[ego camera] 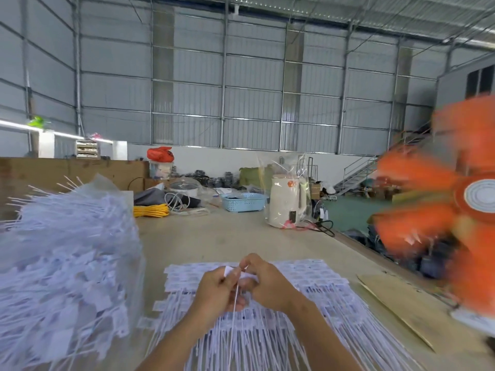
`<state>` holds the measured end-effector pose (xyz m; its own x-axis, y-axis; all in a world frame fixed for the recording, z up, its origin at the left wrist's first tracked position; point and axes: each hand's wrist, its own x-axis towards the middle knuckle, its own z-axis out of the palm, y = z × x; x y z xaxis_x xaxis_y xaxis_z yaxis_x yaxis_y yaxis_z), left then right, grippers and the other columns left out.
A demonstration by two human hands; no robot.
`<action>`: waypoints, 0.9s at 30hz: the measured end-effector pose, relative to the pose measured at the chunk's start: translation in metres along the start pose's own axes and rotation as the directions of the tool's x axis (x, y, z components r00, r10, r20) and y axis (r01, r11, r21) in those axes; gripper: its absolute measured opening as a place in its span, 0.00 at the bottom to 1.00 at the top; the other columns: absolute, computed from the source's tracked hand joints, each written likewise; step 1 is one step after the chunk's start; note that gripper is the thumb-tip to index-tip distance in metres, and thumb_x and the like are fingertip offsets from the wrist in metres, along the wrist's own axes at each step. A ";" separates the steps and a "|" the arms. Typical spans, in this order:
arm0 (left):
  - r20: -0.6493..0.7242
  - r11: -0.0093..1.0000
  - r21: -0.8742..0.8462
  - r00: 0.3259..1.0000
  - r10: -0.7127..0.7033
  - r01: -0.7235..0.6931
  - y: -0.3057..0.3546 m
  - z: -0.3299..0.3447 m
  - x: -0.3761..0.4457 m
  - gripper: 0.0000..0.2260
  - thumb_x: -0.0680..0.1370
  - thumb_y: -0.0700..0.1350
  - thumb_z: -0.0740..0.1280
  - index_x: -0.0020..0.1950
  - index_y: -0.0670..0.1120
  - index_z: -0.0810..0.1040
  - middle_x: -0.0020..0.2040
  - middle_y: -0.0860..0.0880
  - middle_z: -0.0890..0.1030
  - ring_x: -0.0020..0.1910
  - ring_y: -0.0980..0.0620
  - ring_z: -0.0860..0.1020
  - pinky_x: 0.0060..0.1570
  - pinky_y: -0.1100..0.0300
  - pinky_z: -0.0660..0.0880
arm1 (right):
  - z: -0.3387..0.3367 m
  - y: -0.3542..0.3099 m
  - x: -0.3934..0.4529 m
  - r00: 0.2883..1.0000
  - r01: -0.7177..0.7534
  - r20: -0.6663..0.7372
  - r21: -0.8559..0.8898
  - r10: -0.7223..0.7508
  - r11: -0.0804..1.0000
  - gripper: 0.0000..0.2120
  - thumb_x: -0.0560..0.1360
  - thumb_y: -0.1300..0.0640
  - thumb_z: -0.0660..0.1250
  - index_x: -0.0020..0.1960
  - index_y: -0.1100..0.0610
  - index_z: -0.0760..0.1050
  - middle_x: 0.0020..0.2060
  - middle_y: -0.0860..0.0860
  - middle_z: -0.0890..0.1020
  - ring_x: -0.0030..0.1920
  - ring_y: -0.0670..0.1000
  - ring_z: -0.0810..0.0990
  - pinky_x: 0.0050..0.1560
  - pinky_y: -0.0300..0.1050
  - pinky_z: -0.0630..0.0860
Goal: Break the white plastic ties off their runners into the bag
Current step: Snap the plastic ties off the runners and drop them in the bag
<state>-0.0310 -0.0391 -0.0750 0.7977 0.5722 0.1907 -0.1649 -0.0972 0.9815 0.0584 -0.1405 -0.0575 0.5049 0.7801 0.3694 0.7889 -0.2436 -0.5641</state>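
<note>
Both hands, left point(214, 287) and right point(267, 282), pinch one white tie point(235, 298) with curled fingers; it may snap crooked (or miss the bag point(69, 253)).

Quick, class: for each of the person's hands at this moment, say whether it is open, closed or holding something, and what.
Left hand: closed, pinching a white plastic tie.
Right hand: closed, gripping the same tie at its tag end.

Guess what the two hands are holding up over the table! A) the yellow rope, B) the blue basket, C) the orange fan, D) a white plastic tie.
D: the left hand and right hand both pinch one white plastic tie above the sheets of ties.
</note>
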 end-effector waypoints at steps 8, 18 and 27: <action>-0.148 0.886 0.455 0.973 0.179 -0.094 -0.008 -0.006 0.000 0.19 0.80 0.48 0.62 0.31 0.42 0.71 0.19 0.50 0.73 0.19 0.55 0.72 0.26 0.64 0.71 | 0.007 0.001 0.001 0.990 0.081 0.124 -0.092 -0.069 0.992 0.14 0.78 0.57 0.63 0.34 0.54 0.66 0.29 0.47 0.67 0.37 0.51 0.68 0.37 0.43 0.63; -0.211 0.792 0.611 0.959 0.187 -0.020 0.017 -0.006 0.006 0.18 0.81 0.46 0.60 0.33 0.39 0.73 0.37 0.35 0.81 0.33 0.43 0.77 0.39 0.52 0.75 | 0.005 -0.008 0.004 0.979 0.176 -0.025 -0.416 -0.204 0.892 0.09 0.78 0.53 0.60 0.55 0.53 0.75 0.52 0.51 0.77 0.52 0.55 0.76 0.46 0.45 0.63; -0.109 0.986 -0.135 0.988 -0.113 0.098 0.012 -0.029 0.002 0.19 0.81 0.47 0.61 0.31 0.41 0.69 0.21 0.46 0.71 0.13 0.54 0.61 0.15 0.69 0.55 | -0.052 0.025 -0.012 0.809 -0.144 -0.579 -0.031 0.099 0.989 0.10 0.79 0.49 0.59 0.39 0.47 0.67 0.32 0.44 0.71 0.37 0.53 0.73 0.33 0.41 0.66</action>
<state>-0.0485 -0.0158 -0.0633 0.7432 0.6649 0.0751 -0.1625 0.0706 0.9842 0.0897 -0.1860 -0.0375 0.6899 0.2737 0.6702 0.7186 -0.3710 -0.5882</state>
